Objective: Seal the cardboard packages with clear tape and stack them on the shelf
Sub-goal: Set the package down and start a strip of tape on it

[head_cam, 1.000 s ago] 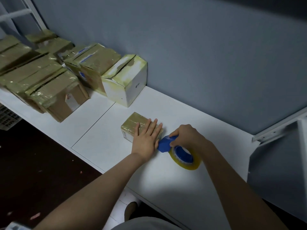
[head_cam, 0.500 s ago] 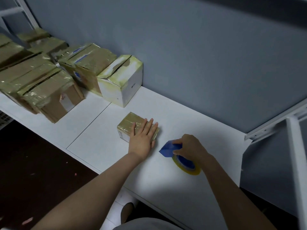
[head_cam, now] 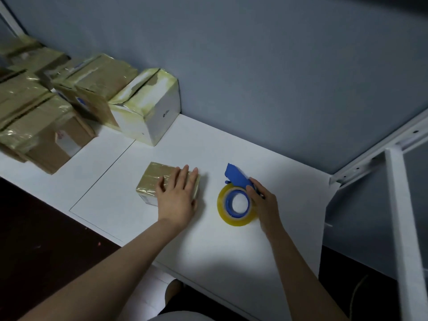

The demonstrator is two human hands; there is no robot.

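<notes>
Left grip (head_cam: 177,195) lies flat on top of the small package (head_cam: 155,179). Its fingers are straight and a bit spread, so it is wide open and only presses down. Right grip (head_cam: 264,205) has its fingers bent round the blue handle of the tape dispenser (head_cam: 236,177) and holds it. The small package is a little flat box. It is wrapped all over in shiny, crinkly tape that looks yellow-green. It sits on the smooth white counter (head_cam: 231,256), toward the front edge. The tape dispenser lies flat on the counter, near the package on its right and not touching it. It is blue plastic, with a pointy end that sticks out toward the wall (head_cam: 254,66). Its roll of tape (head_cam: 234,221) is a round, see-through yellow ring with a blue middle. Farther left, by the grey-blue wall, stands a white box (head_cam: 159,112) with shiny tape over its top. Next to it sit many brown cardboard boxes (head_cam: 46,137), taped too and packed close together. A white metal frame (head_cam: 398,205) stands at the right.
</notes>
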